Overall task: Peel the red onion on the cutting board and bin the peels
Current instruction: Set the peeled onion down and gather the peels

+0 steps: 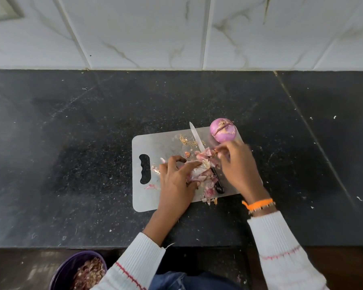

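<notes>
Purple and glossy, the red onion (223, 130) sits already stripped at the far right corner of the cutting board (155, 197), clear of both hands. What remains, by the look of it, is gathering: the peels (201, 171) lie heaped mid-board, partly over the knife (205, 155), whose blade points away and whose dark handle pokes out toward the person. The left hand (176, 181) curls its grip around a wad of papery skins; the right hand (237, 164) is blurred, its fingertips pinched on a small scrap near the onion. The purple bin (65, 271), part full of skins, waits below the counter (71, 164) edge to the left. To do this well, she should sweep the loose flakes into one pile against the cupped left palm, steer fingers off the blade, and carry the bundle low so the light bits near the board's front edge do not scatter.
</notes>
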